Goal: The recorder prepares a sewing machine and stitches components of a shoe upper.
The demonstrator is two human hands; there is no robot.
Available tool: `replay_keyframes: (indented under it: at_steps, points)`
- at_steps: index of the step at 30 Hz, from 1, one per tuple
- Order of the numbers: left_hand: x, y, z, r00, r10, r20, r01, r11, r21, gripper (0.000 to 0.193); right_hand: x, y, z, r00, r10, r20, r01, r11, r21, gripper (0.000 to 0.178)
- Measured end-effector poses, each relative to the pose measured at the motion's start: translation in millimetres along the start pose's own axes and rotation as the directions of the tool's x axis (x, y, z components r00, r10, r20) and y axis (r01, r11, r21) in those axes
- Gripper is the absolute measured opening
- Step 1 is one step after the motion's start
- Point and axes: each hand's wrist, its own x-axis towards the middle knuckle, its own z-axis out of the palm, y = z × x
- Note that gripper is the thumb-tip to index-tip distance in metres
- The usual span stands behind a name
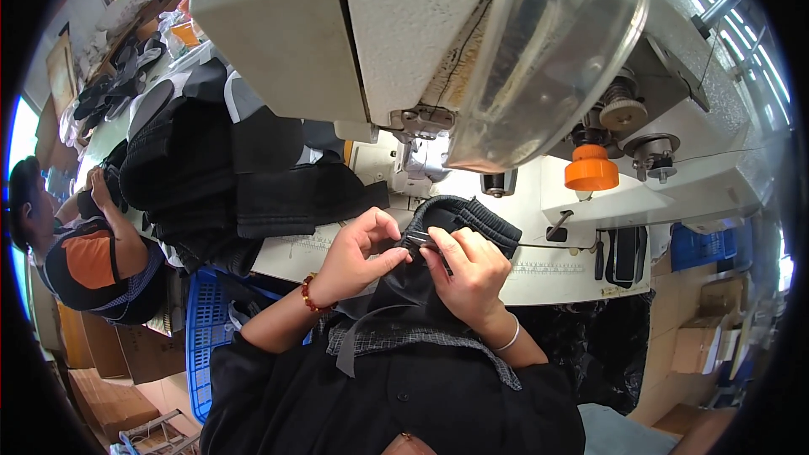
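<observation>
A black fabric piece with a ribbed, padded edge (pixel 484 226) lies at the table's front edge, below the sewing machine head. My left hand (pixel 364 254) pinches its near side between thumb and fingers. Close beside it, my right hand (pixel 468 274) pinches the same fabric, fingers bent. Between the fingertips a small dark, shiny part shows, too small to name. A dark grey strip (pixel 361 330) trails from the work down over my lap, where a checked cloth (pixel 396 339) also lies.
Above my hands hang the white sewing machine (pixel 278 29), its clear guard (pixel 539 76) and an orange knob (pixel 592 170). Black fabric pieces (pixel 181 147) are heaped at left. A blue basket (pixel 200 345) stands below. A co-worker (pixel 109 257) sits far left. Dark flat objects (pixel 624 257) lie right.
</observation>
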Motion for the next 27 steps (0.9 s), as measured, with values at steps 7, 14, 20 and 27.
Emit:
replay_keyframes:
  at_steps: [7, 14, 20, 27]
  points:
    - [-0.8, -1.5, 0.4, 1.0, 0.0, -0.015, 0.0, 1.0, 0.019, 0.022, 0.1, -0.1, 2.1, 1.0, -0.029, -0.009, 0.029, 0.999, -0.039, 0.024]
    - [-0.7, -3.4, 7.1, 0.995, 0.086, -0.049, -0.076, 0.983, 0.168, 0.022, -2.6, -2.6, 5.3, 0.999, -0.049, -0.012, 0.048, 0.994, -0.101, 0.022]
    - [0.8, -8.3, 5.7, 0.998, 0.041, -0.038, -0.039, 0.998, 0.057, 0.022, -6.4, -0.5, 11.8, 0.997, -0.054, -0.048, 0.05, 0.996, -0.076, 0.021]
    - [1.2, -10.2, 3.6, 1.0, -0.001, 0.007, 0.001, 0.999, -0.035, 0.018, -6.2, 1.1, 12.3, 1.0, -0.002, -0.011, 0.002, 1.0, 0.018, 0.018]
